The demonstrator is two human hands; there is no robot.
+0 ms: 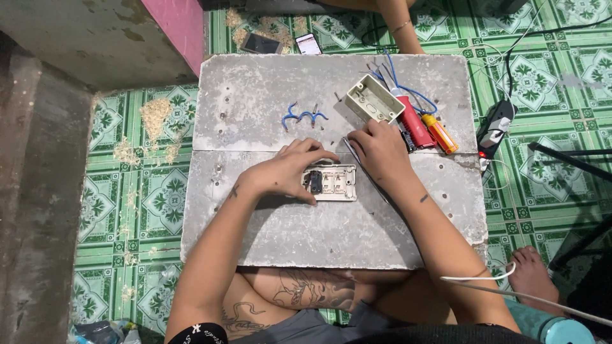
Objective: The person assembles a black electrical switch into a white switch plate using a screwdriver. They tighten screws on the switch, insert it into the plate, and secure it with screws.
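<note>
Left hand (280, 172) fingers clamp the cream switch plate (329, 183); right hand (382, 150) fingers curled together.

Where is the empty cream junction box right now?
In the head view, the cream junction box lies open side up on the grey slab, upper right of centre, just beyond the right hand and left of the red-handled tool.

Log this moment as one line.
left hand: steadies switch plate | right hand: holds thin metal tool | slab: open box, blue wire pieces
</note>
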